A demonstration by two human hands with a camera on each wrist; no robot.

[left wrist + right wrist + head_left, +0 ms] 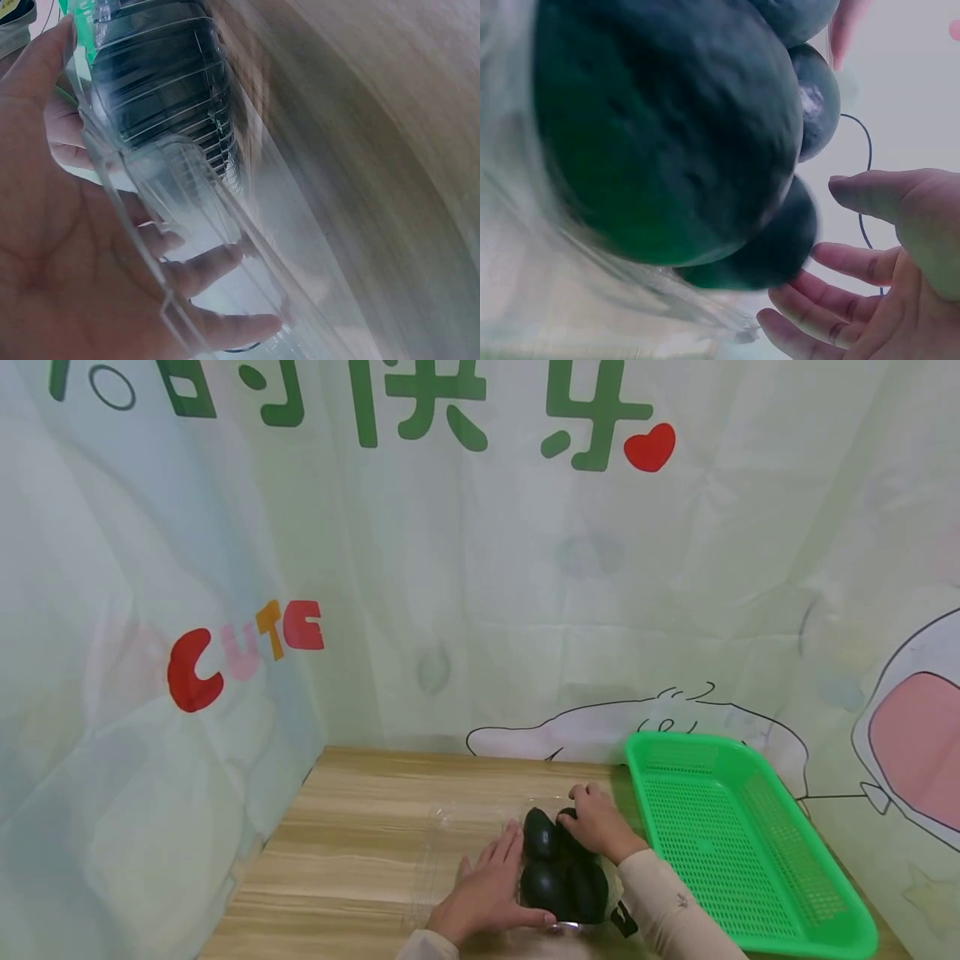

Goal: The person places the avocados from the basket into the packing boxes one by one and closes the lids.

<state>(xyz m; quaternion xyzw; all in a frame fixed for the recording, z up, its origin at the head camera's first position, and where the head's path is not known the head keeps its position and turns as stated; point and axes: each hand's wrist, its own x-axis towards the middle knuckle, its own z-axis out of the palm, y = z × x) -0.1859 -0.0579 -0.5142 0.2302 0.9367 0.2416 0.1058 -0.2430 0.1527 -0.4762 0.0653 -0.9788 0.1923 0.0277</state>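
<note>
Several dark, smooth avocados (543,887) sit in one half of a clear plastic clamshell box (442,843), which lies unfolded on the table. My left hand (487,893) rests against the left side of the filled half, its fingers stretched along the plastic and thumb at the near edge. In the left wrist view, those fingers show through the clear plastic beside the ribbed wall (161,82). My right hand (597,822) is at the far right avocado. Its fingertips (825,255) touch or nearly touch that fruit in the right wrist view, with the thumb held apart.
A green perforated plastic basket (750,827) stands right of the box, close to the right forearm. A small black tag (623,919) lies by the box's near right corner. Printed cloth (465,568) hangs behind and beside the wood-grain table (360,810).
</note>
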